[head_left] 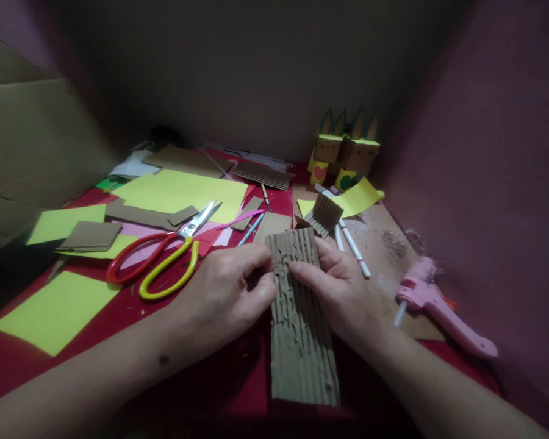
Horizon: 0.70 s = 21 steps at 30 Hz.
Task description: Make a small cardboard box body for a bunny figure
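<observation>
A long strip of corrugated cardboard (297,341) stands tilted up in front of me, its ridges bare and torn paper scraps clinging along its upper half. My right hand (348,286) grips its right edge, thumb lying across the ridged face. At the upper left edge, my left hand (238,280) is closed in a pinch; whatever lies between its fingertips is too small to see. Close by on the left are scissors (187,244) with one red and one yellow handle, blades spread apart. Just beyond the strip lies a smaller curled corrugated piece (327,213).
A pink glue gun (439,299) rests at the right on a brown board (379,225). Yellow paper sheets (183,192), cardboard offcuts (91,236) and white markers (354,250) litter the red table. Two cardboard figures (343,152) stand at the back right; a large cardboard box (27,134) is at left.
</observation>
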Tool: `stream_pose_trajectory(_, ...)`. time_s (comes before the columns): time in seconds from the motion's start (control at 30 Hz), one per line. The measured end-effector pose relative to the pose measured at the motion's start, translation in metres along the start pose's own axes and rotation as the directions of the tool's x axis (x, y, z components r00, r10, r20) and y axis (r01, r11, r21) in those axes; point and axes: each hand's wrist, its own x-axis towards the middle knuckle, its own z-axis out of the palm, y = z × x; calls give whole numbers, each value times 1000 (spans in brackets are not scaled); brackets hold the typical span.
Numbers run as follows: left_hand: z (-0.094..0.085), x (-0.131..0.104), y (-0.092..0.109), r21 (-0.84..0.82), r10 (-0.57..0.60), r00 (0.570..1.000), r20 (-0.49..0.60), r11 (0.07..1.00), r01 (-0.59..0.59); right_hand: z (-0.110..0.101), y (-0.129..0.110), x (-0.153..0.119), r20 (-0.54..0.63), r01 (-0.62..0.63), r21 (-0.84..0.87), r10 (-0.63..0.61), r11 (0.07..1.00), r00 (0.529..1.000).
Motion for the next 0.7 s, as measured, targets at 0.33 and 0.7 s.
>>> stream_pose_trajectory(0.33, -18, 8, -1, 68, -64, 997, -42, 995, 67, 0, 0, 4, 31, -49, 221, 44, 974, 999)
stream_pose_trajectory(0.7, -4, -1, -6, 314, 341, 940, -24, 895, -317, 0, 2, 3, -28, -6, 149, 10, 989, 1000)
